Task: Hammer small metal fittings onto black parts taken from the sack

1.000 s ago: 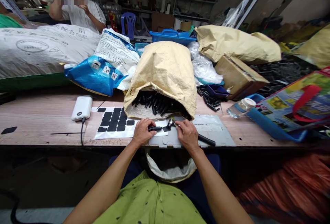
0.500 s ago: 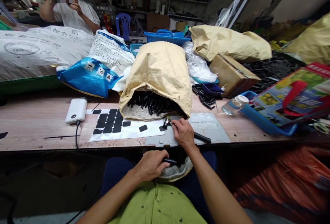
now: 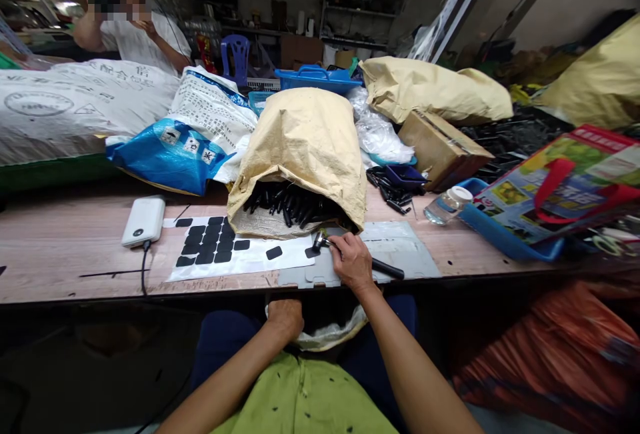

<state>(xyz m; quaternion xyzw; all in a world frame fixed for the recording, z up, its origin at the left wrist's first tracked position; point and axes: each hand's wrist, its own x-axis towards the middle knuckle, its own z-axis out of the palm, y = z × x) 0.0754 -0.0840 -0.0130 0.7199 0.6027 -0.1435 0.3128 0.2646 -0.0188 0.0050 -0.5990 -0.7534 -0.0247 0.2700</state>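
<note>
My right hand (image 3: 351, 259) is closed round a small hammer (image 3: 388, 269). Its metal head points left, and its black handle sticks out to the right over a grey plate (image 3: 400, 247). My left hand (image 3: 286, 317) is at the mouth of an open sack (image 3: 333, 339) on my lap, under the table edge; its fingers are hidden. Behind the hammer head lies a tan paper sack (image 3: 305, 134), its mouth towards me and full of slim black pieces (image 3: 295, 206). Left of the hammer, a white sheet (image 3: 250, 264) carries several black rounded patches (image 3: 206, 247).
A white power bank (image 3: 143, 221) with a cable sits at the left. To the right are a clear jar (image 3: 447, 205), a blue tray (image 3: 520, 242) and a printed bag (image 3: 575, 187). Large sacks line the back; a person (image 3: 150, 31) is beyond them.
My left hand has moved left and down to the lap sack; the black piece it held is out of sight. My right hand keeps hold of the hammer. The view has shifted slightly.
</note>
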